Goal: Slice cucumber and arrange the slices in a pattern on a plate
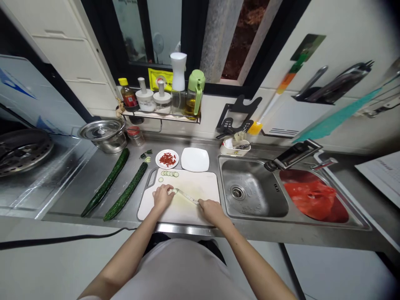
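My right hand (212,211) is wrapped round the handle of a small knife (188,197), its blade pointing left across the white cutting board (204,183). At the blade's tip is a pale green cucumber slice (175,191), pinched at the fingertips of my left hand (163,197). Just beyond that hand, a short row of cucumber slices (169,173) overlaps near the board's far edge, with a single slice (161,179) lying apart. Two whole dark green cucumbers, a smoother one (108,181) and a bumpy one (126,192), lie on the steel counter to the left.
Behind the board stand a plate of chopped red pieces (168,159) and a white square plate (195,159). Cucumber ends (147,158) lie left of them. A double sink (253,183) with a red bag (312,199) is on the right; a lidded pot (106,135) stands back left.
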### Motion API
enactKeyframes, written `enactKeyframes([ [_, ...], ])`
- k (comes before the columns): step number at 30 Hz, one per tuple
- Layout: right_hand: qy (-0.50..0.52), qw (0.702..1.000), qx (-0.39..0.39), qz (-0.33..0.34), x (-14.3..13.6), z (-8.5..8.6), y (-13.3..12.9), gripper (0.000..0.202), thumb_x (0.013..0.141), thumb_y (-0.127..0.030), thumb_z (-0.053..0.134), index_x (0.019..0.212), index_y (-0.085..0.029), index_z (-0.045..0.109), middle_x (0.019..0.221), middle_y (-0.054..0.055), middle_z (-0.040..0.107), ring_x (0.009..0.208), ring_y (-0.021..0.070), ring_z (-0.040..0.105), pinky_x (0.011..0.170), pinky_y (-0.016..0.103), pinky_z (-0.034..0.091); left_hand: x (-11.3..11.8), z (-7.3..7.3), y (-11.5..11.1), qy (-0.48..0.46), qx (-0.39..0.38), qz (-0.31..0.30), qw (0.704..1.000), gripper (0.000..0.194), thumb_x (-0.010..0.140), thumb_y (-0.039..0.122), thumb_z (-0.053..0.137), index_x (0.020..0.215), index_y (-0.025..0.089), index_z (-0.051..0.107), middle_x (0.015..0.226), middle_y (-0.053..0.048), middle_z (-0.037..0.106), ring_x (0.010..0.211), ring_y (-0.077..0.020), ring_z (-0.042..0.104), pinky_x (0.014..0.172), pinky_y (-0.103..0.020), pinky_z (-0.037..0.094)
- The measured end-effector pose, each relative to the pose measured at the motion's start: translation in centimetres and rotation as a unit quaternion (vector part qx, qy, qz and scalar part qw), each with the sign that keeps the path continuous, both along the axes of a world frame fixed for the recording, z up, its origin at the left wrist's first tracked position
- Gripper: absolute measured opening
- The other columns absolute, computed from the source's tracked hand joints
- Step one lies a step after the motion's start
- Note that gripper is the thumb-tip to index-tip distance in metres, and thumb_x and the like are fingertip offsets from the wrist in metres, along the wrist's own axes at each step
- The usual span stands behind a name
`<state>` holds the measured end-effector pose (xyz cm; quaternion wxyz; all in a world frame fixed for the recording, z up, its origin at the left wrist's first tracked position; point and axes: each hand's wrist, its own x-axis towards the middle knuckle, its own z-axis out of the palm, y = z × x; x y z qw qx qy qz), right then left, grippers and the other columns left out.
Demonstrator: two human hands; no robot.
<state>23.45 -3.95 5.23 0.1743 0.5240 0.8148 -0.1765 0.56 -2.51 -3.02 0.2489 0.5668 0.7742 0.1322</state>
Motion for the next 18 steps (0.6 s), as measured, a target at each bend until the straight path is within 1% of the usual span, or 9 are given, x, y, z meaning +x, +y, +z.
enactKeyframes([
  [2,0.019,0.999,-0.007,-0.041,0.9,-0.3,-0.6,0.030,0.098,-0.030,0.033,0.111,-0.020,0.059,0.101,0.011,0.070,0.096,0.0211,0.064,0.077,0.028,0.041,0.1,0.0,-0.1,0.004,0.011,-0.003,1.000,0.028,0.084,0.036,0.054,0.109,0.027,0.065,0.105,-0.005,0.065,0.104,-0.0249,0.056,0.087,-0.039,0.035],
  [5,0.024,0.995,-0.011,-0.091,1.9,-0.9,-1.5,0.031,0.098,-0.032,0.032,0.110,-0.021,0.058,0.101,0.009,0.069,0.096,0.0197,0.064,0.074,0.026,0.039,0.5,0.2,-0.4,0.017,0.030,-0.025,0.999,0.027,0.087,0.034,0.050,0.106,0.026,0.066,0.108,-0.008,0.064,0.106,-0.0261,0.055,0.090,-0.040,0.033],
  [7,0.030,0.994,-0.013,-0.102,2.1,-1.2,-1.9,0.031,0.098,-0.032,0.031,0.108,-0.021,0.058,0.100,0.009,0.069,0.094,0.0193,0.064,0.072,0.025,0.038,0.7,0.2,-0.5,0.019,0.037,-0.029,0.999,0.024,0.087,0.032,0.050,0.101,0.025,0.067,0.108,-0.008,0.065,0.107,-0.0262,0.055,0.090,-0.040,0.032],
  [9,0.037,0.994,-0.012,-0.104,2.1,-1.6,-2.1,0.031,0.098,-0.032,0.031,0.107,-0.021,0.059,0.099,0.008,0.069,0.094,0.0191,0.064,0.071,0.025,0.037,0.9,0.3,-0.5,0.009,0.036,-0.017,0.999,0.021,0.086,0.031,0.050,0.096,0.025,0.067,0.105,-0.007,0.066,0.105,-0.0251,0.056,0.090,-0.039,0.032],
  [13,0.038,0.993,-0.011,-0.111,1.8,-2.0,-2.0,0.031,0.098,-0.032,0.032,0.107,-0.021,0.059,0.099,0.008,0.069,0.094,0.0195,0.064,0.071,0.025,0.036,0.1,0.0,0.1,-0.046,0.017,0.042,0.998,0.016,0.083,0.034,0.054,0.090,0.025,0.065,0.093,-0.001,0.071,0.092,-0.0200,0.061,0.087,-0.035,0.035],
  [15,0.037,0.993,-0.010,-0.114,1.7,-2.2,-1.8,0.031,0.098,-0.033,0.032,0.108,-0.021,0.059,0.100,0.008,0.069,0.094,0.0199,0.063,0.071,0.025,0.036,-0.9,-0.1,0.6,-0.066,0.020,0.089,0.994,0.016,0.082,0.036,0.055,0.090,0.026,0.065,0.090,0.001,0.072,0.088,-0.0182,0.063,0.085,-0.033,0.037],
  [18,0.037,0.992,-0.004,-0.117,1.7,-2.5,-1.6,0.031,0.098,-0.034,0.032,0.107,-0.022,0.059,0.098,0.008,0.069,0.093,0.0200,0.064,0.069,0.025,0.035,-2.7,-0.2,1.5,-0.071,0.039,0.148,0.986,0.019,0.081,0.037,0.056,0.092,0.025,0.067,0.090,0.000,0.073,0.087,-0.0186,0.064,0.083,-0.032,0.039],
])
